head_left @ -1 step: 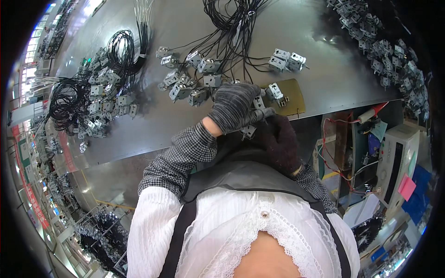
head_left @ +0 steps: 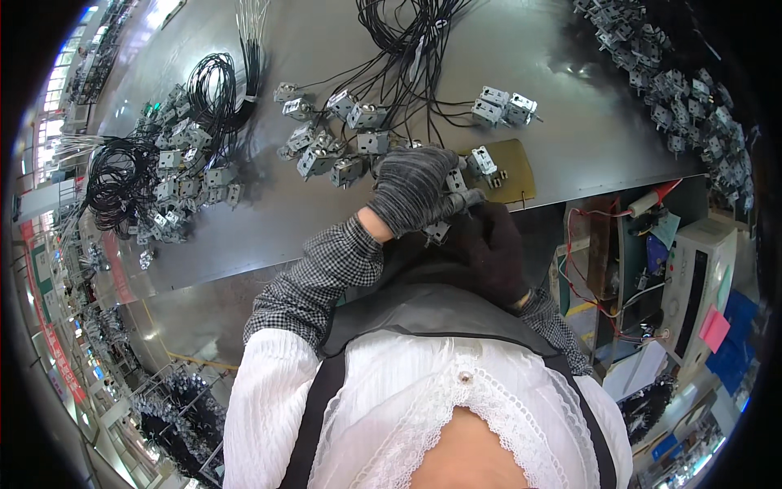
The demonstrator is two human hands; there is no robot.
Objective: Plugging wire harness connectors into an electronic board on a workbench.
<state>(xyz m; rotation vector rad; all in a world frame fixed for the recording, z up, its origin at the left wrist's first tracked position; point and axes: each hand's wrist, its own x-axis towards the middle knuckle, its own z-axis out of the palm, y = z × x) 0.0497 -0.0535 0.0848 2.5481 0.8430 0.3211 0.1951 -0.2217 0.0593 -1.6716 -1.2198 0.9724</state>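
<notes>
My left hand point(head_left: 414, 189), in a grey striped glove, is closed around a small metal box-shaped part point(head_left: 454, 180) at the table's front edge. Just below its fingers another metal part point(head_left: 437, 232) shows, and I cannot make out what supports it. Close by on the right is my right hand point(head_left: 495, 257) in a dark maroon glove, its fingers lost against the dark apron. Beyond the hands a brownish-yellow plate point(head_left: 515, 167) lies on the table edge with a metal part point(head_left: 483, 160) on it. Several metal boxes point(head_left: 316, 161) with black wires lie left of my left hand.
Coiled black wires point(head_left: 407, 24) stretch across the metal table point(head_left: 269, 187). More wired boxes point(head_left: 183, 159) are piled at left, and a long heap of metal parts point(head_left: 692, 106) lines the right. Below the right edge stands a white device point(head_left: 692, 281) with red cables point(head_left: 573, 244).
</notes>
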